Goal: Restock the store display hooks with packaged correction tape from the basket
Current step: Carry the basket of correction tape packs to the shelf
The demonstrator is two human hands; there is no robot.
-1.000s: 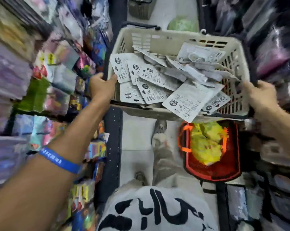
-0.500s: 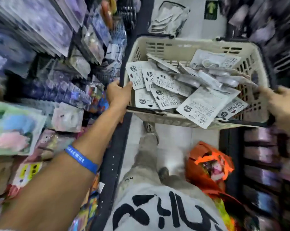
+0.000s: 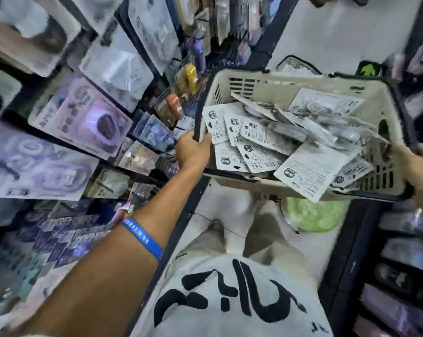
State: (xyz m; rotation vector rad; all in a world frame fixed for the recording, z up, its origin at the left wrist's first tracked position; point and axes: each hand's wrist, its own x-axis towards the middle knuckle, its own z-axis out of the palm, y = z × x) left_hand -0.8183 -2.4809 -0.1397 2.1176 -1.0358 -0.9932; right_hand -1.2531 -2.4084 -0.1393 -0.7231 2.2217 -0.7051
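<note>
A beige plastic basket (image 3: 261, 90) is held up in the aisle at chest height. It is full of white correction tape packs (image 3: 310, 171), lying loose and overlapping. My left hand (image 3: 192, 150) grips the basket's left rim, thumb inside. My right hand (image 3: 418, 164) grips the right rim at the frame's edge. Display hooks (image 3: 181, 103) with hanging packaged goods fill the shelving on the left, close to the basket's left side.
The aisle is narrow, with dark shelving (image 3: 400, 263) on the right and packed displays (image 3: 67, 132) on the left. A green bag (image 3: 312, 215) lies on the white floor under the basket. Another basket (image 3: 295, 66) stands farther down the aisle.
I have walked forward down the aisle with the basket in both hands. The orange basket on the floor is behind me, and the view has swung toward the left display.
</note>
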